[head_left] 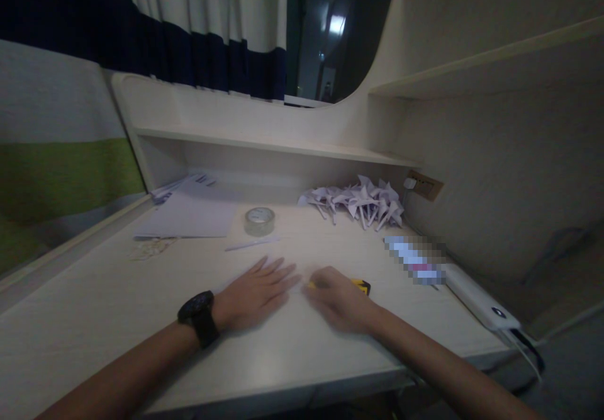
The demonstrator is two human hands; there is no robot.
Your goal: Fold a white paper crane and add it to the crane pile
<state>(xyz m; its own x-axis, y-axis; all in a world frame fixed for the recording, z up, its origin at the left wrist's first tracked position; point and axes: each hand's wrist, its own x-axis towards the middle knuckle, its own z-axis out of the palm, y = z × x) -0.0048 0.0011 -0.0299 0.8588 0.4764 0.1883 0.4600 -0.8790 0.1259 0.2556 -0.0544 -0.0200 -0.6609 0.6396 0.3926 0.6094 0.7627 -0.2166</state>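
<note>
My left hand, with a black watch on the wrist, lies flat on the pale desk, fingers stretched out and holding nothing. My right hand is beside it, blurred by motion, its fingers curled around a small yellow and black object that pokes out on both sides. The two hands nearly touch at the fingertips.
A roll of clear tape and a white pen lie beyond the hands. Paper sheets sit at the back left, a pile of folded paper cranes at the back right. A white power bank with cables rests near the right edge.
</note>
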